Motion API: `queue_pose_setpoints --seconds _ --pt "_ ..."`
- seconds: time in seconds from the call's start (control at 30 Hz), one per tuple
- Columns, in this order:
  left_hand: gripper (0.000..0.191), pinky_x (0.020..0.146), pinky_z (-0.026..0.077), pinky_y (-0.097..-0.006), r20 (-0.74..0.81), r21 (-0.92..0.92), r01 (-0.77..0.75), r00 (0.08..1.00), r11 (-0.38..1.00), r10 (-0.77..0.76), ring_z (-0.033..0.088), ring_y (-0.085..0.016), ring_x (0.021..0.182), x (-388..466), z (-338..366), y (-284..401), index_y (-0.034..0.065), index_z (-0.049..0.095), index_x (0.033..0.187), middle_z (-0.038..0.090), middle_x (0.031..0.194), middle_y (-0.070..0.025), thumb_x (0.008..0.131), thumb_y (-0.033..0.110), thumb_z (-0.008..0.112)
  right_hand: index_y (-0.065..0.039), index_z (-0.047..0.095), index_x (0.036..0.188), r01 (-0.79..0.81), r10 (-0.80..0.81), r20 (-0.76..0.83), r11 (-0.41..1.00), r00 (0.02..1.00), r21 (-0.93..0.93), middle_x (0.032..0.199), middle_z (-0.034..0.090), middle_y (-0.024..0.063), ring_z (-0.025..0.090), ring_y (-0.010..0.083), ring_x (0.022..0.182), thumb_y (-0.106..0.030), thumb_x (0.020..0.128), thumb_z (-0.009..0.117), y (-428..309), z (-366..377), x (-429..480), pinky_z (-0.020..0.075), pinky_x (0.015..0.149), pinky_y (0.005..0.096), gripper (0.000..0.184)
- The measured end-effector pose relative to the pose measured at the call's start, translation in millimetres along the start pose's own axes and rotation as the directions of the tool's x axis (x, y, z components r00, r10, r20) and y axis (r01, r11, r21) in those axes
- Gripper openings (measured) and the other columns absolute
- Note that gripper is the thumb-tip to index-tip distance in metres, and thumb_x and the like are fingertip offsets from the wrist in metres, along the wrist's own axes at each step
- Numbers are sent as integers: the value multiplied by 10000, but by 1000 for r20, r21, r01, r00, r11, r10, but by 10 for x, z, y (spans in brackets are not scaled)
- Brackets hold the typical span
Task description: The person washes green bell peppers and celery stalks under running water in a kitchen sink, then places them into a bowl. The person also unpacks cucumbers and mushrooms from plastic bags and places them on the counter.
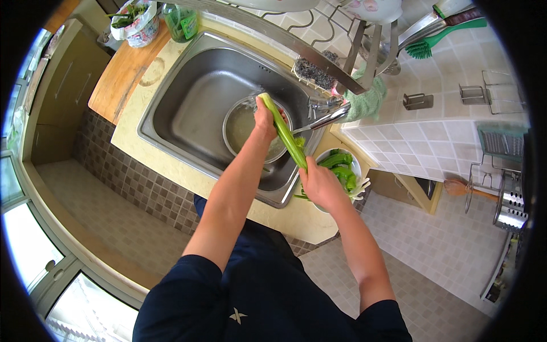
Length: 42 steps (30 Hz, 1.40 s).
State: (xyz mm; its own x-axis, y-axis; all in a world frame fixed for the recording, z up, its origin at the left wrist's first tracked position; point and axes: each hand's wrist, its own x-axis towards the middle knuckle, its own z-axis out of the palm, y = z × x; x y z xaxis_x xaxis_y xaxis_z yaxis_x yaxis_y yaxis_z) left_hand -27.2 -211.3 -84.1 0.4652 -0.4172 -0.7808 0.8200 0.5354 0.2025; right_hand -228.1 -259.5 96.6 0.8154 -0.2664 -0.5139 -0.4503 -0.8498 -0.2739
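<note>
A long green celery stalk (287,136) slants across the right half of the stainless steel sink (183,107). Near its upper, pale cut end, my left hand (265,121) is closed around it. My right hand (321,183) grips the lower end, close to the sink's front right corner. Beneath the stalk stands a round metal basin (233,141) of cloudy water in the sink. Water splashes at the basin's far rim. A white bowl (358,164) with green peppers (337,160) and other greens sits on the counter, partly hidden behind my right hand.
The faucet (327,104) reaches over the basin from the right. Overhead hangs a metal dish rack (299,45). A green bottle (180,23) and a plastic bag of greens (136,25) stand at the back left. A green towel (365,100) hangs beside the faucet.
</note>
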Motion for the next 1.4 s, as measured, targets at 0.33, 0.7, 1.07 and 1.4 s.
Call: queue_pose_setpoints --seconds 0.33,0.7,1.07,1.4 --pt "278 660 604 -478 271 31 -278 927 960 260 687 -290 824 -315 51 -571 101 403 1275 631 1046 -157 1049 238 491 0 386 1393 -119 96 -191 986 977 -114 1122 636 301 699 389 951 -245 915 692 74 211 185 566 756 489 618" --pt "658 700 595 -501 127 54 -40 991 998 33 681 -334 778 -286 -33 -265 19 540 1135 648 918 -181 1034 636 335 -20 444 1324 -3 30 -109 971 994 239 955 685 272 677 455 822 -340 978 627 386 291 0 522 719 497 506" --pt "371 622 561 -366 342 -90 -17 939 996 47 609 -214 668 -219 -32 -332 39 563 1019 603 793 -89 1036 409 543 -19 559 1244 -25 109 -125 841 986 540 990 709 222 690 409 883 -321 1035 515 170 321 741 551 745 464 370" --pt "288 657 563 -324 313 -318 -147 916 937 250 635 -183 748 2 -140 248 52 579 1008 646 874 -72 1048 335 542 -83 590 1205 -315 -179 323 70 929 946 836 638 39 640 115 691 -340 1033 562 177 57 1118 486 481 226 310"
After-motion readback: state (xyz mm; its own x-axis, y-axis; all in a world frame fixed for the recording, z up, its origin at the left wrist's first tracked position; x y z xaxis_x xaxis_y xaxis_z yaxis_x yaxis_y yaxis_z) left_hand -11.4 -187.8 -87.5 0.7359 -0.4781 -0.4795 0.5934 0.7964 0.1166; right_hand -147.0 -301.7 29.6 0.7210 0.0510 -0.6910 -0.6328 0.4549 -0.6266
